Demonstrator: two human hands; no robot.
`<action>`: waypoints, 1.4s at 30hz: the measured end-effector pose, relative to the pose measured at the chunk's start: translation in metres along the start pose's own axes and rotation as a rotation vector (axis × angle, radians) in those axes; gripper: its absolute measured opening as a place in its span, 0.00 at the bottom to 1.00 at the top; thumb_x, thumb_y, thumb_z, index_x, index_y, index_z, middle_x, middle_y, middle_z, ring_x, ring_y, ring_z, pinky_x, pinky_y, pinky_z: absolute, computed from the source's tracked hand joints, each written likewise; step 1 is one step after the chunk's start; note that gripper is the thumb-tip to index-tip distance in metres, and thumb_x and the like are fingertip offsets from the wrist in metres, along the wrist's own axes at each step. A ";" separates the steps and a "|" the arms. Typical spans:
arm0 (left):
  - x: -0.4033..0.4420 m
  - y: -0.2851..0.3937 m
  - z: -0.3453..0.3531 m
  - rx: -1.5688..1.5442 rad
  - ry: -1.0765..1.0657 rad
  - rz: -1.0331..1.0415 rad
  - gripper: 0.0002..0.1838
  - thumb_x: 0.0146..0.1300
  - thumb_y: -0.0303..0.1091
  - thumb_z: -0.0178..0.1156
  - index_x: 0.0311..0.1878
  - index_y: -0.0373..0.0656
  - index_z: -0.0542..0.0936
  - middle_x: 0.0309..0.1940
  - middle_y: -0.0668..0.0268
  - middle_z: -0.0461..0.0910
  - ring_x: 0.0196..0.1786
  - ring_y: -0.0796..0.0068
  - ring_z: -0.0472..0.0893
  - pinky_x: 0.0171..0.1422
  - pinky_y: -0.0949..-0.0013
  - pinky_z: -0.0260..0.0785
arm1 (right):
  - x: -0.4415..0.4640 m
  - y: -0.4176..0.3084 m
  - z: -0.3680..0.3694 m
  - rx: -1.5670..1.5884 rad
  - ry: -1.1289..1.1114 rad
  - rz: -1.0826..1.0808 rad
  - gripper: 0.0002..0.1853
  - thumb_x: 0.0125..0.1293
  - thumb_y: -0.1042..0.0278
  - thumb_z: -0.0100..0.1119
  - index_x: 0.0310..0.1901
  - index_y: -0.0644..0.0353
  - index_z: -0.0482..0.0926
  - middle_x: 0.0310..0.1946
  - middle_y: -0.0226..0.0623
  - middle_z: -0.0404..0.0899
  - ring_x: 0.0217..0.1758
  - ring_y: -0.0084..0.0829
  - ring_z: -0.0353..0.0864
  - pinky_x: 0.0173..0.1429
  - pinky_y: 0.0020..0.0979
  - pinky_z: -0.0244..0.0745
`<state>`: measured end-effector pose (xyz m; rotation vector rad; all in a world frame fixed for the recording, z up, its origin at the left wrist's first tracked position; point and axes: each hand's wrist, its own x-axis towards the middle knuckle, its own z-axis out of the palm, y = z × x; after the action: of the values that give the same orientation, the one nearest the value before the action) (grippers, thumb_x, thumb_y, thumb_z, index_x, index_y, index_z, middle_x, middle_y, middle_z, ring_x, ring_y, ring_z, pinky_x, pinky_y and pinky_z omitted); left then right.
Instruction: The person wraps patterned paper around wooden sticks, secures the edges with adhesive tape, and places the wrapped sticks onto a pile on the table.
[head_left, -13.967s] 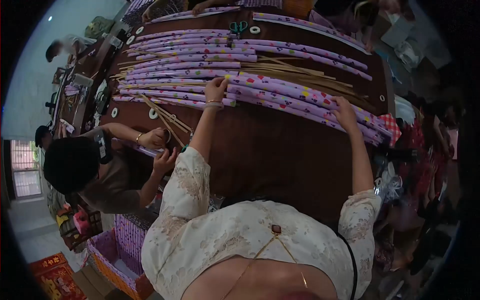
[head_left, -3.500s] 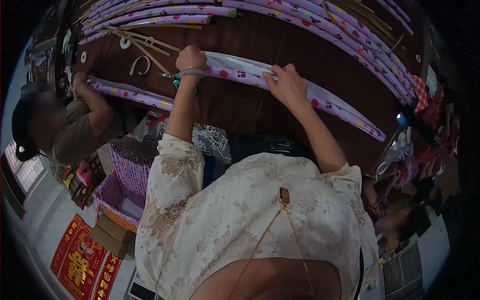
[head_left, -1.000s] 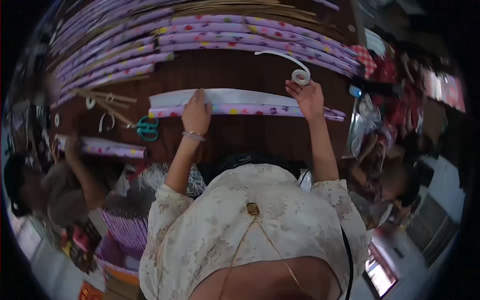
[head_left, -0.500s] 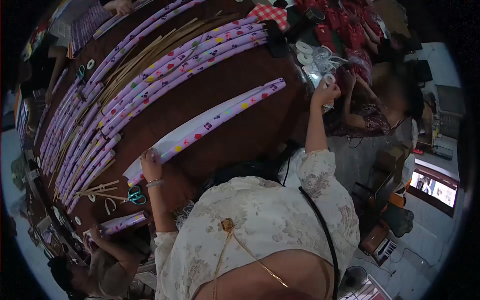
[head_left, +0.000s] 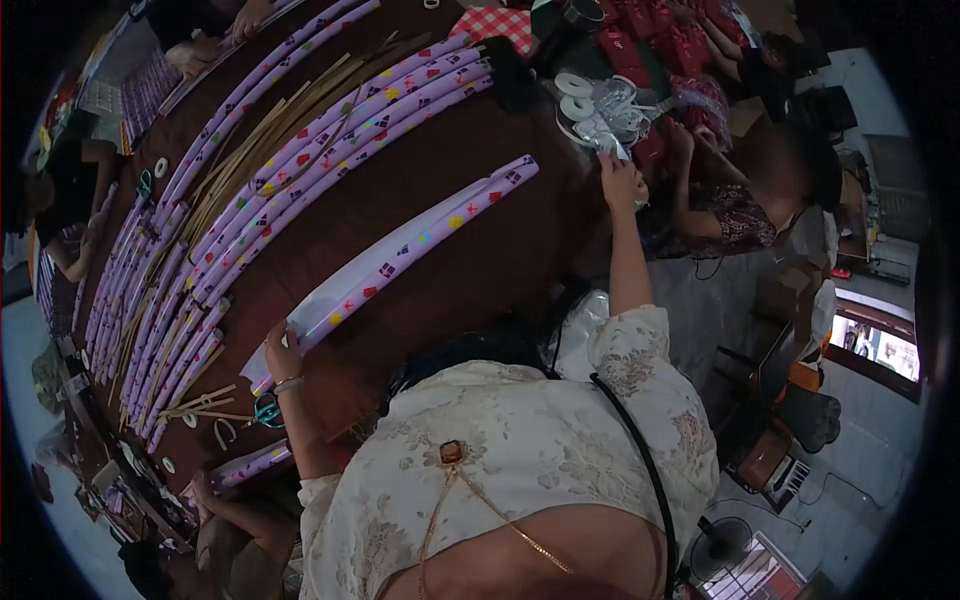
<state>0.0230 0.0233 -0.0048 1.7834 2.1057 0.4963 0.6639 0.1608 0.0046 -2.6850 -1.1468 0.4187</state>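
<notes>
Status: the patterned sheet (head_left: 388, 268) lies diagonally mid-frame on the desk (head_left: 430, 310), part rolled. Printed side curls into a long shallow tube; a strip of plain white inner face is exposed along the upper edge, so I'd call this one unclosed.

Left hand (head_left: 283, 350): down on the sheet's lower-left end, fingers bent and close together. Can't tell if it pinches or only presses.

Right hand (head_left: 622, 180): off the sheet, upper right of the frame, fingertips at a crinkly clear plastic wrap (head_left: 625, 110) beside white tape rolls (head_left: 560, 86). Grip not readable; something white shows by the palm, too small to identify.

Done, by the look of it: the stack of tubes (head_left: 340, 150) at centre-left, slim and round. Left, as far as I can judge: this sheet's open edge.

Materials: sheet is thin, glossy, lilac with small coloured shapes. Brown strips (head_left: 283, 120) among the tubes are flat and narrow, matte. Tape rolls are smooth rings. Teal-handled scissors (head_left: 267, 410) lie just beside the left wrist. Desk surface is dark brown, dull.
</notes>
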 end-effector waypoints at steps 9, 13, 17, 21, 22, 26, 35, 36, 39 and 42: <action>0.001 0.004 -0.007 0.015 -0.052 -0.078 0.12 0.60 0.34 0.54 0.43 0.37 0.78 0.41 0.55 0.78 0.47 0.57 0.77 0.52 0.62 0.66 | 0.017 0.004 -0.028 0.398 -0.207 -0.050 0.35 0.53 0.33 0.49 0.54 0.54 0.72 0.56 0.42 0.64 0.56 0.42 0.64 0.58 0.41 0.59; 0.002 0.009 -0.011 0.023 -0.065 -0.094 0.12 0.59 0.33 0.54 0.43 0.38 0.78 0.40 0.54 0.78 0.46 0.56 0.77 0.52 0.62 0.67 | 0.037 0.026 -0.010 0.434 -0.073 -0.171 0.24 0.54 0.45 0.61 0.43 0.58 0.80 0.36 0.34 0.79 0.38 0.31 0.77 0.46 0.32 0.70; 0.001 0.004 -0.009 -0.013 -0.048 -0.087 0.11 0.60 0.33 0.54 0.42 0.37 0.78 0.39 0.54 0.79 0.45 0.56 0.77 0.50 0.62 0.68 | 0.051 0.037 -0.006 0.574 -0.026 -0.056 0.20 0.55 0.50 0.62 0.41 0.59 0.80 0.32 0.33 0.81 0.36 0.29 0.78 0.44 0.31 0.70; 0.001 0.012 -0.010 -0.012 -0.039 -0.092 0.11 0.60 0.34 0.54 0.41 0.37 0.78 0.38 0.53 0.79 0.44 0.56 0.77 0.49 0.62 0.68 | 0.033 0.015 -0.032 0.927 -0.048 -0.019 0.15 0.58 0.58 0.59 0.40 0.60 0.81 0.34 0.33 0.81 0.36 0.25 0.77 0.43 0.28 0.70; 0.001 0.013 -0.010 -0.022 -0.039 -0.101 0.11 0.60 0.34 0.55 0.41 0.37 0.79 0.38 0.54 0.79 0.44 0.56 0.77 0.49 0.62 0.68 | 0.040 0.023 -0.027 0.934 -0.123 -0.038 0.13 0.60 0.63 0.56 0.42 0.61 0.80 0.34 0.33 0.81 0.36 0.24 0.77 0.43 0.27 0.69; 0.000 0.012 -0.009 -0.009 -0.065 -0.094 0.12 0.60 0.35 0.55 0.41 0.38 0.78 0.38 0.52 0.78 0.43 0.54 0.77 0.47 0.60 0.68 | 0.044 0.032 -0.021 0.734 -0.231 -0.082 0.14 0.58 0.62 0.55 0.41 0.62 0.80 0.34 0.34 0.80 0.36 0.27 0.77 0.44 0.28 0.69; 0.029 0.120 -0.028 0.317 0.263 0.104 0.15 0.57 0.29 0.56 0.49 0.43 0.73 0.37 0.52 0.75 0.41 0.50 0.75 0.43 0.56 0.68 | 0.013 0.021 -0.016 -0.238 0.357 -0.292 0.20 0.52 0.56 0.58 0.46 0.54 0.73 0.36 0.37 0.77 0.45 0.39 0.72 0.52 0.37 0.64; 0.038 0.141 -0.025 0.240 0.267 0.238 0.15 0.56 0.27 0.56 0.48 0.42 0.74 0.37 0.52 0.75 0.41 0.50 0.75 0.43 0.56 0.68 | 0.021 0.020 -0.011 -0.101 0.289 -0.350 0.19 0.53 0.59 0.58 0.46 0.54 0.72 0.37 0.37 0.77 0.46 0.40 0.72 0.55 0.40 0.60; 0.065 0.207 -0.010 0.079 0.195 0.428 0.12 0.55 0.26 0.56 0.45 0.40 0.75 0.37 0.54 0.76 0.41 0.54 0.75 0.43 0.59 0.68 | 0.020 0.012 -0.012 0.060 0.218 -0.474 0.16 0.53 0.65 0.60 0.44 0.55 0.71 0.38 0.34 0.76 0.46 0.38 0.72 0.58 0.43 0.52; 0.084 0.253 0.014 -0.067 0.077 0.612 0.12 0.55 0.28 0.55 0.44 0.41 0.76 0.38 0.58 0.77 0.41 0.58 0.76 0.44 0.61 0.68 | 0.019 0.013 -0.005 0.027 0.184 -0.500 0.14 0.54 0.67 0.60 0.42 0.55 0.71 0.37 0.30 0.76 0.46 0.35 0.72 0.54 0.41 0.57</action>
<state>0.2366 0.1452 0.0989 2.3874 1.5275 0.7833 0.6874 0.1655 0.0017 -2.2387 -1.6622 0.1006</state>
